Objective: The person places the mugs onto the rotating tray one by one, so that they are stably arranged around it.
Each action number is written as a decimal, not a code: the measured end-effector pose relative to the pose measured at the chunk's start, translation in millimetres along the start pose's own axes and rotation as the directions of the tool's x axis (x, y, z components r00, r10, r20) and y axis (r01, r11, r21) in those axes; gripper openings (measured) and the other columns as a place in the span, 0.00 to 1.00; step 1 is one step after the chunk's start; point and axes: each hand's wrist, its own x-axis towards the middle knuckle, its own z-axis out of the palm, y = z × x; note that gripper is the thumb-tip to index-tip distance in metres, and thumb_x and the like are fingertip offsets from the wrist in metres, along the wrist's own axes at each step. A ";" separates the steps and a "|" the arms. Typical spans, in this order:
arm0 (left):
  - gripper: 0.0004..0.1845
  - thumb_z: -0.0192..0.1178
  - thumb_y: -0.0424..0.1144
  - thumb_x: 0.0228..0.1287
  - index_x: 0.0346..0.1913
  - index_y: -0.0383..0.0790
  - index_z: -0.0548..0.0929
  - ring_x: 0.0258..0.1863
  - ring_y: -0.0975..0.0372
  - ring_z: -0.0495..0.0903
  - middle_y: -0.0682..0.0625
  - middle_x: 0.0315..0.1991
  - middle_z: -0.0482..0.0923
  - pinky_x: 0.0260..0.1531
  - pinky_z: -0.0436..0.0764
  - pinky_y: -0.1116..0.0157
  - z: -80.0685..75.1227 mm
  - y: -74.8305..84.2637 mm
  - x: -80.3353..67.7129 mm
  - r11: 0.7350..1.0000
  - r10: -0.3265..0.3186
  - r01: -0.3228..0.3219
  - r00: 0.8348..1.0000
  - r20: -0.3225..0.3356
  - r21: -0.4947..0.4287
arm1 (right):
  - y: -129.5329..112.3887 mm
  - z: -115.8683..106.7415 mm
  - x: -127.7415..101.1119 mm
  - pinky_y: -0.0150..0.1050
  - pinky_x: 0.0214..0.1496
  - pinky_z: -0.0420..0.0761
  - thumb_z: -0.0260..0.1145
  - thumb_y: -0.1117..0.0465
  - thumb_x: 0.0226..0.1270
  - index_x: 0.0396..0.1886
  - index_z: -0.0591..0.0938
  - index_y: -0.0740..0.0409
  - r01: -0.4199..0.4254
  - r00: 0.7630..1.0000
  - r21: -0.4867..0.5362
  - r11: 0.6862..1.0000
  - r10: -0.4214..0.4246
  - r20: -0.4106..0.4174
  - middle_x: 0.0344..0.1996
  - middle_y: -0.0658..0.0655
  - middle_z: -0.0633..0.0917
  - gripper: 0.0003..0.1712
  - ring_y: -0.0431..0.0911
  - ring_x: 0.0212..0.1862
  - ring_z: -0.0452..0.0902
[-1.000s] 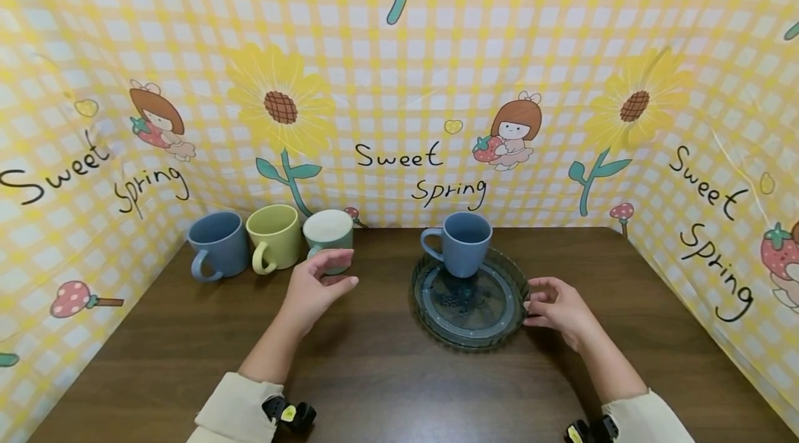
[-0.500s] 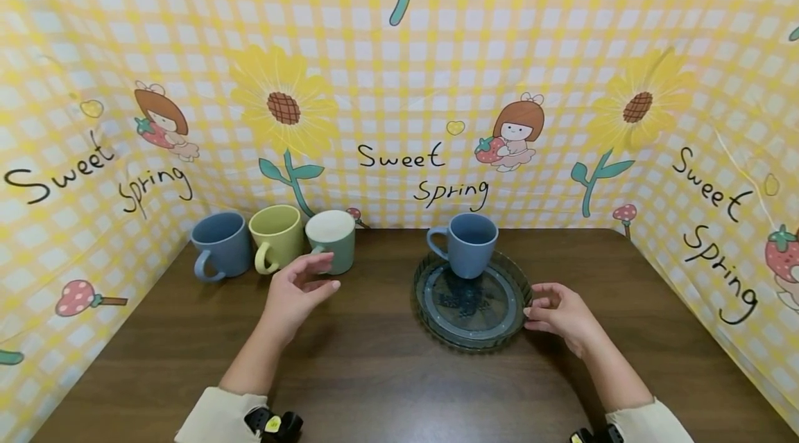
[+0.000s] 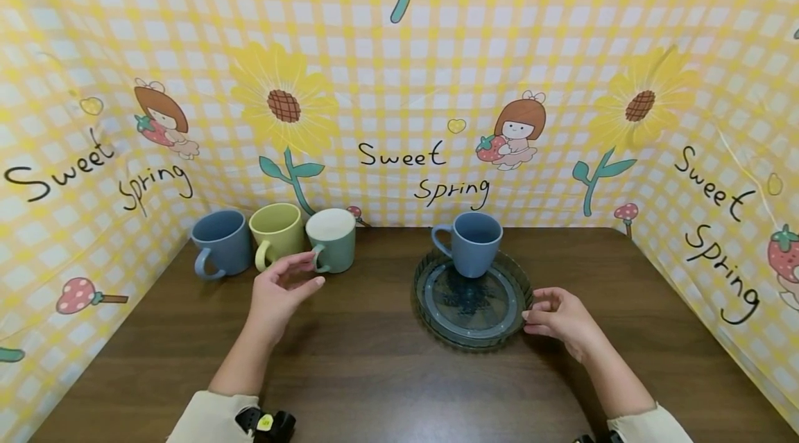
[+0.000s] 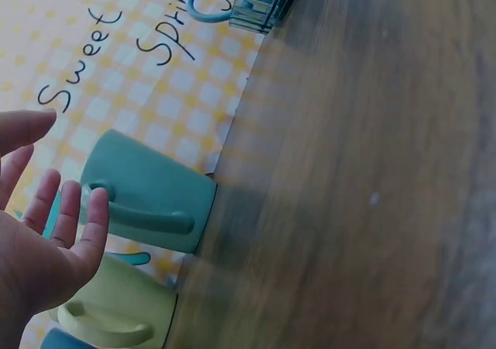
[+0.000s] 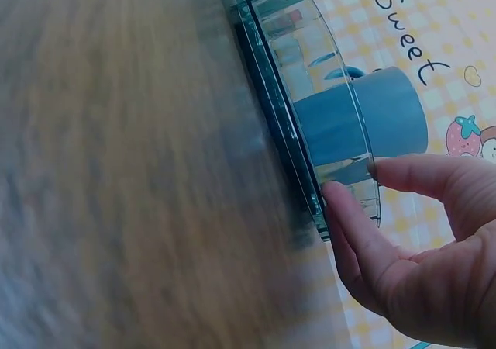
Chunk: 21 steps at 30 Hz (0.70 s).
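A round, dark clear tray [image 3: 471,328] with a fluted rim stands right of centre on the table. Toward its back stands a blue mug [image 3: 476,245], handle to the left. My right hand [image 3: 562,322] pinches the tray's right rim between thumb and fingers; in the right wrist view the fingertips [image 5: 335,194] lie against the rim. My left hand [image 3: 277,297] is held above the table, fingers loosely bent and holding nothing. Just beyond it stands a green mug [image 3: 337,249] with a white inside, partly overlapped by the fingers near its handle.
A yellow-green mug [image 3: 277,228] and another blue mug [image 3: 221,242] stand left of the green mug, in a row along the back of the brown wooden table [image 3: 387,387]. A yellow checked cloth [image 3: 399,96] rises behind and at both sides.
My left hand has moved left and toward me, away from the green mug's front. The mug on the tray has shifted slightly right as the tray turns, the right hand's fingers moving slightly toward me.
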 end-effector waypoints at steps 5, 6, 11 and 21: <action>0.25 0.73 0.27 0.52 0.55 0.27 0.80 0.48 0.56 0.79 0.46 0.46 0.84 0.42 0.80 0.73 -1.8 -6.4 5.7 0.999 -0.035 0.034 0.997 -0.062 -0.013 | -1.2 -2.4 1.4 0.45 0.42 0.86 0.64 0.73 0.64 0.65 0.56 0.80 -0.021 1.000 -0.025 0.999 0.021 0.001 0.38 0.63 0.76 0.36 0.48 0.36 0.81; 0.25 0.73 0.27 0.51 0.55 0.27 0.80 0.47 0.56 0.79 0.46 0.46 0.84 0.42 0.80 0.73 -2.1 -7.4 6.7 0.999 -0.040 0.039 0.997 -0.073 -0.016 | -1.5 -3.3 2.1 0.45 0.42 0.86 0.63 0.71 0.65 0.65 0.57 0.79 -0.026 1.000 -0.033 0.999 0.026 0.000 0.39 0.63 0.76 0.35 0.48 0.36 0.80; 0.27 0.73 0.26 0.51 0.56 0.27 0.78 0.46 0.57 0.80 0.50 0.47 0.84 0.41 0.80 0.75 -4.5 -12.3 11.5 0.996 -0.087 0.085 0.990 -0.110 -0.030 | -3.2 -9.3 8.0 0.46 0.41 0.86 0.62 0.64 0.70 0.65 0.60 0.78 -0.045 0.999 -0.077 0.996 0.045 -0.001 0.50 0.68 0.75 0.33 0.47 0.38 0.80; 0.29 0.72 0.29 0.55 0.61 0.28 0.75 0.50 0.56 0.81 0.40 0.55 0.78 0.43 0.81 0.75 -7.3 -24.4 20.8 0.982 -0.189 0.189 0.981 -0.039 0.008 | -7.7 -19.4 26.1 0.46 0.43 0.86 0.59 0.65 0.71 0.67 0.62 0.75 -0.048 0.998 -0.100 0.994 0.051 0.028 0.52 0.65 0.75 0.31 0.45 0.39 0.79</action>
